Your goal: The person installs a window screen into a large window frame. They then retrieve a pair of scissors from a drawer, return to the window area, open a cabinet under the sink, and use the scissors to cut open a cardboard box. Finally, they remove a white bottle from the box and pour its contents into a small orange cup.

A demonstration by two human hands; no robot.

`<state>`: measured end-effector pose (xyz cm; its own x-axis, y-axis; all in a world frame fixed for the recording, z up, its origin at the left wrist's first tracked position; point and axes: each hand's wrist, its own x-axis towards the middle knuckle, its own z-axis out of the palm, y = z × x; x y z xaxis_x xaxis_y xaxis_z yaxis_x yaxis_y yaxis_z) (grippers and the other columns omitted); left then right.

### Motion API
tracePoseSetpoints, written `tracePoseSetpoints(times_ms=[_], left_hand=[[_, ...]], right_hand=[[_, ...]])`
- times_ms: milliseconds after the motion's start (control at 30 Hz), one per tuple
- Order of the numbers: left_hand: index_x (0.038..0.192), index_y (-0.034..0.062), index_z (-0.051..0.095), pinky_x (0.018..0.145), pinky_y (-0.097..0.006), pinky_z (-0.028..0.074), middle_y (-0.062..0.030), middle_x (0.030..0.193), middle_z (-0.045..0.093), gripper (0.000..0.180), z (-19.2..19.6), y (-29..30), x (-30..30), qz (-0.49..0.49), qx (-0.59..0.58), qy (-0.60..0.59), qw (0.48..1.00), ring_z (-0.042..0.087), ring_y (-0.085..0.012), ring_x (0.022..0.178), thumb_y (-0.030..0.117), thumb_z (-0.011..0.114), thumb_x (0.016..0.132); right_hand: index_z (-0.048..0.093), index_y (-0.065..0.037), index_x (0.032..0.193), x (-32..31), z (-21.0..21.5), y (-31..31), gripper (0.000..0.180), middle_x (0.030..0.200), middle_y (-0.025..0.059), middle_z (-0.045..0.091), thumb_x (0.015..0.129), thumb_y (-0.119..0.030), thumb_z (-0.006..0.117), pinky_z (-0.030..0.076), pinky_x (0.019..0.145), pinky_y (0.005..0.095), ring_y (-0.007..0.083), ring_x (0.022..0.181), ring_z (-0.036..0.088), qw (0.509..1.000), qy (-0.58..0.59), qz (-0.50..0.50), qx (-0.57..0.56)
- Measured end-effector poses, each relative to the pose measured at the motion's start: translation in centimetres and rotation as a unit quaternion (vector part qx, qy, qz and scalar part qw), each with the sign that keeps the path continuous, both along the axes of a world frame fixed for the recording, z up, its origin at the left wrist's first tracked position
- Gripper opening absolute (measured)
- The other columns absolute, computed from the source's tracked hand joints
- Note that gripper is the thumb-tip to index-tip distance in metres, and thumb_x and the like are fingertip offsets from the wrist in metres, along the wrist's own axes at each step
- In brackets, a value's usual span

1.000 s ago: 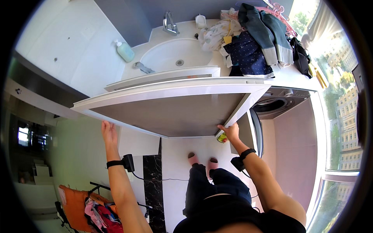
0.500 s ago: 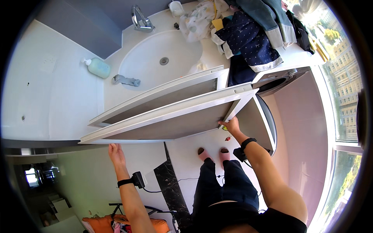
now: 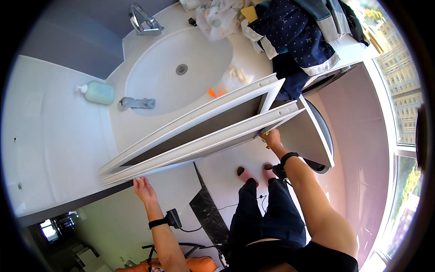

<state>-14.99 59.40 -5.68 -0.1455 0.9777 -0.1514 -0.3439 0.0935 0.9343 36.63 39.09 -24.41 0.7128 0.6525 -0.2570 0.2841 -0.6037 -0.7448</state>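
Observation:
Two white-framed mesh screens lean side by side along the front of a washbasin counter: a near screen (image 3: 199,145) and a far screen (image 3: 190,123). My left hand (image 3: 145,189) touches the lower left end of the near screen, its fingers bent up against the frame's edge. At the other end my right hand (image 3: 271,138) is closed around the near screen's side frame. Something small and yellow-green shows beside those fingers, too covered to name. Each wrist wears a black strap with a small device.
Behind the screens is a white basin (image 3: 154,68) with a chrome tap (image 3: 146,22), a pump bottle (image 3: 99,93) and a grey cloth (image 3: 138,104). Clothes (image 3: 294,34) pile at the back right. A grey-sided appliance (image 3: 306,136) stands right; a cable (image 3: 226,207) crosses the floor.
The near screen has tilted, so its mesh face shows less. Its left end has moved down and right in the picture, with my left hand along. My right hand keeps its hold.

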Motion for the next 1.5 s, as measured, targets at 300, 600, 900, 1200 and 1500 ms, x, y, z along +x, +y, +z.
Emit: tracePoseSetpoints(times_ms=[300,600,900,1200,1500], left_hand=[[0.115,0.0008,0.051,0.094,-0.031,0.048,-0.0080,0.113,0.058,0.032,-0.1,1.0,1.0,0.126,-0.058,0.068,0.988,0.056,-0.0201,0.108,0.015,0.062,0.089],[0.116,0.0014,0.050,0.098,-0.038,0.045,-0.0123,0.120,0.054,0.032,0.7,-0.4,3.3,0.152,-0.124,0.064,0.978,0.051,-0.0236,0.114,0.014,0.061,0.088],[0.115,0.0048,0.053,0.088,-0.031,0.045,-0.0048,0.103,0.058,0.028,-2.6,-8.8,8.5,-0.193,-0.286,0.090,0.934,0.054,-0.0176,0.100,0.016,0.059,0.090],[0.131,0.0052,0.044,0.106,-0.041,0.028,-0.0070,0.135,0.045,0.067,8.6,-22.0,29.5,-0.691,-0.040,0.155,0.705,0.034,-0.0202,0.131,0.003,0.073,0.070],[0.098,0.0038,0.063,0.065,-0.023,0.041,0.0004,0.078,0.054,0.020,13.6,-38.9,40.8,-0.816,0.188,0.164,0.521,0.047,-0.0072,0.071,0.022,0.055,0.093]], right_hand=[[0.054,0.011,0.102,0.2,0.6,2.7,0.054,0.078,0.0232,0.063,0.068,-0.024,0.079,0.053,0.056,0.0371,0.0310,0.054,0.063,0.999,-0.041,-0.003,-0.005],[0.057,0.009,0.108,0.1,2.8,1.3,0.059,0.108,0.0289,0.058,0.064,-0.025,0.075,0.047,0.088,0.0414,0.0387,0.102,0.057,0.991,-0.002,-0.042,-0.128],[0.057,0.006,0.107,-1.9,18.0,-9.9,0.023,0.076,0.0050,0.055,0.092,-0.010,0.049,0.035,0.049,0.0227,0.0085,0.056,0.041,0.863,0.441,-0.162,0.184],[0.059,-0.002,0.105,-4.4,31.3,-16.4,0.028,0.077,0.0001,0.053,0.099,-0.025,0.044,0.037,0.051,0.0204,0.0054,0.058,0.042,0.856,0.440,-0.087,0.257],[0.058,-0.001,0.105,-1.5,40.2,-33.3,0.031,0.076,-0.0015,0.052,0.100,-0.027,0.041,0.031,0.049,0.0195,0.0036,0.057,0.037,0.797,0.392,-0.097,0.448]])
